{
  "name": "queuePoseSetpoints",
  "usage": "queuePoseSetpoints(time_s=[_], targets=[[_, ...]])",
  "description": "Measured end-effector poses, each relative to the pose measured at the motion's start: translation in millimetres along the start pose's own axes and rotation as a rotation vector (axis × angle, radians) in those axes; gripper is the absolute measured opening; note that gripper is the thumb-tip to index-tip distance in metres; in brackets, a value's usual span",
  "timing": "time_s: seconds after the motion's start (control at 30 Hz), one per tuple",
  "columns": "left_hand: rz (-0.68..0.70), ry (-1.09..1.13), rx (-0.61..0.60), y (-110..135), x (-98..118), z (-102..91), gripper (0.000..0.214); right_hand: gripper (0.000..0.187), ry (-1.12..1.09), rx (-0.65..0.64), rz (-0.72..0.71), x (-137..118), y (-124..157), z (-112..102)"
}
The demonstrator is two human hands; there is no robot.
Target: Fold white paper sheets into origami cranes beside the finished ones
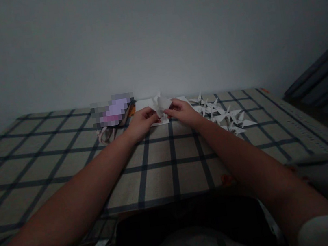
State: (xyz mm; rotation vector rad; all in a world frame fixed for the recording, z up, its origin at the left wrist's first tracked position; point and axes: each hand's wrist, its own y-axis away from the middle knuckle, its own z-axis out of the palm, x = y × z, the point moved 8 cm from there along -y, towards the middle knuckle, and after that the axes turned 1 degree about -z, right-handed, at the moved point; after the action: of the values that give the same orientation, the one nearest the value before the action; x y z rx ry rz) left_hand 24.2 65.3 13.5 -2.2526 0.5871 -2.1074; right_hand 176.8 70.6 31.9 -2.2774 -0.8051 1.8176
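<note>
Folded white paper piece (161,103) at frame centre, pinched between left hand (143,121) and right hand (182,112), pointed tips upward, long axis roughly left-right, paper cranes (224,114) right, on checked surface (65,162).

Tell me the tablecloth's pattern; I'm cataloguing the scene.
Beige tablecloth crossed by a dark blue grid, seen in the head view.

Paper cranes (224,116) right of hands (on tablecloth (65,162)).
</note>
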Motion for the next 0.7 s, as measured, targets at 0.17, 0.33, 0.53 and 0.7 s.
queuePoseSetpoints(time_s=[0.17,0.33,0.53,0.7], targets=[[-0.006,-0.052,0.094,1,-3,-8.9,0.029,0.027,-0.160,-0.013,0.046,7,0,4],[0.038,-0.140,0.153,2,2,-14.3,0.027,0.033,-0.360,-0.019,0.137,13,0,9],[0.110,0.041,0.154,-1,7,-11.9,0.046,0.027,-0.248,0.003,0.110,10,0,5],[0.216,-0.117,0.187,0,17,-14.5,0.036,0.023,-0.142,-0.006,0.082,8,0,4]])
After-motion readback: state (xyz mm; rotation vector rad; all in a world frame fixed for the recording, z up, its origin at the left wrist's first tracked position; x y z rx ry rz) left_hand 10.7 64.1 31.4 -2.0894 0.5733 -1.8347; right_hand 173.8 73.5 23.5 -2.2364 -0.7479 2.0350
